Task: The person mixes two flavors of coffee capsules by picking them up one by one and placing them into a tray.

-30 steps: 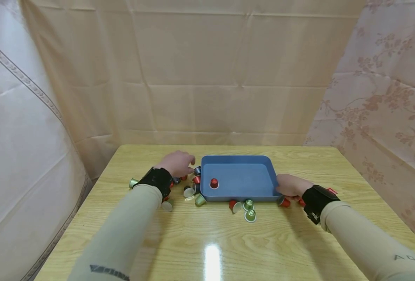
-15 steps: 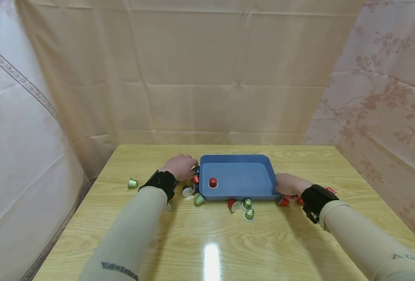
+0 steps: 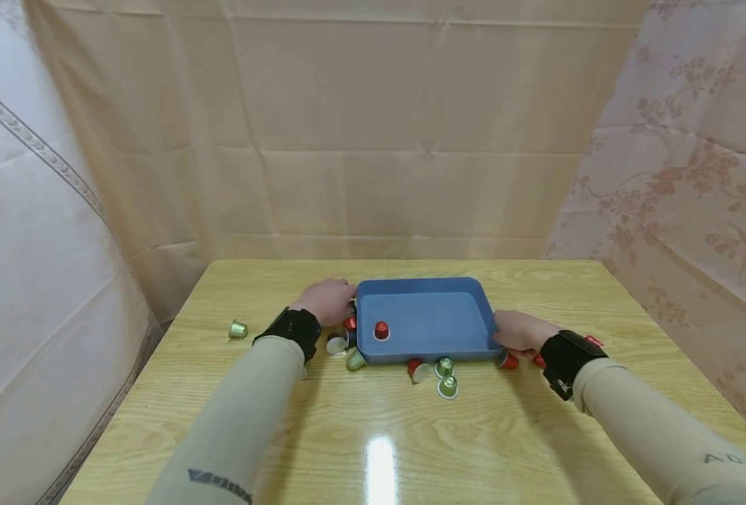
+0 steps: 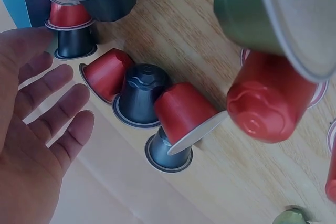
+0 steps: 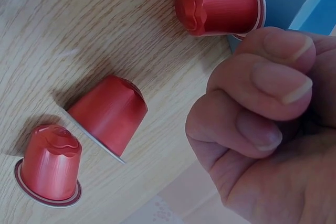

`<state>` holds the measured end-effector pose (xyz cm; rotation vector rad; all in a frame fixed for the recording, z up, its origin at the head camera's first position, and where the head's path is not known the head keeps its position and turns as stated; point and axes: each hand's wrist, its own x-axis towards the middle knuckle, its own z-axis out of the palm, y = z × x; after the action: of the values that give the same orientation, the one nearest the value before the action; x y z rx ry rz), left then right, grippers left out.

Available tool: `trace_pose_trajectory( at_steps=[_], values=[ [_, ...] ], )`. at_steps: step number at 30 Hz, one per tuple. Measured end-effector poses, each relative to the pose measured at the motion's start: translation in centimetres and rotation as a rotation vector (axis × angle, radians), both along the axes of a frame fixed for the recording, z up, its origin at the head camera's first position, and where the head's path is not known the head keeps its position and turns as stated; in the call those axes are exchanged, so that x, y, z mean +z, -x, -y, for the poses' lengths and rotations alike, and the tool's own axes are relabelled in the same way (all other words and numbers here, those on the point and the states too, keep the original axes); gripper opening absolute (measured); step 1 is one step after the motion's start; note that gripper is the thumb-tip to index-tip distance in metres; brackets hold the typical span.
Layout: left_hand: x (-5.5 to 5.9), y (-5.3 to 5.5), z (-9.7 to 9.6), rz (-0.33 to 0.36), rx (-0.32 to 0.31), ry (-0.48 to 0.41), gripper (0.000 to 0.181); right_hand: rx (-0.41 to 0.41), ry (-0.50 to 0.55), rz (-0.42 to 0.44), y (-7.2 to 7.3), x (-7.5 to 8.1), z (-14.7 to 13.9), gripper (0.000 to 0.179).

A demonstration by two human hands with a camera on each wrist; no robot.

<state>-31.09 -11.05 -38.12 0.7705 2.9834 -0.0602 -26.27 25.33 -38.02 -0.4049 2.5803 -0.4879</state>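
A blue rectangular tray [image 3: 436, 319] lies on the wooden table, one red coffee capsule [image 3: 381, 331] inside it near the left. At the tray's back left corner, my left hand [image 3: 329, 301] has its fingertips right by the rim. In the left wrist view its fingers [image 4: 55, 85] spread loosely beside a row of red and dark blue capsules [image 4: 142, 95]. My right hand [image 3: 521, 330] holds the tray's right side near the front corner, fingers [image 5: 281, 82] curled; its thumb is mostly hidden. A red capsule [image 5: 220, 3] lies against the tray just beside these fingers.
Green capsules [image 3: 447, 387] and a red one [image 3: 418, 370] sit along the tray's front. More capsules [image 3: 336, 344] crowd its left side, partly under my left forearm. A lone green capsule [image 3: 238, 329] stands farther left. Beige curtain [image 3: 373, 140] hangs behind the table.
My left hand has moved right and closer in, from above the capsules to the tray's left rim. My right hand has stayed at the tray's right side.
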Motion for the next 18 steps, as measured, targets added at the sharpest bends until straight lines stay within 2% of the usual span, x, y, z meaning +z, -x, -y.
trace_pose_trajectory(
  at_steps=[8, 12, 18],
  values=[
    [-0.57, 0.10, -0.02, 0.004, 0.004, 0.010, 0.024, -0.002, 0.000, 0.001, -0.11, 0.11, 0.08, 0.040],
    [-0.77, 0.09, 0.17, 0.006, -0.018, 0.010, 0.020, -0.007, -0.002, 0.006, -0.04, 0.07, 0.05, 0.038],
    [-0.38, -0.30, 0.50, 0.017, -0.066, 0.027, 0.009, -0.023, 0.007, 0.012, 0.04, -0.06, -0.03, 0.033]
  ],
)
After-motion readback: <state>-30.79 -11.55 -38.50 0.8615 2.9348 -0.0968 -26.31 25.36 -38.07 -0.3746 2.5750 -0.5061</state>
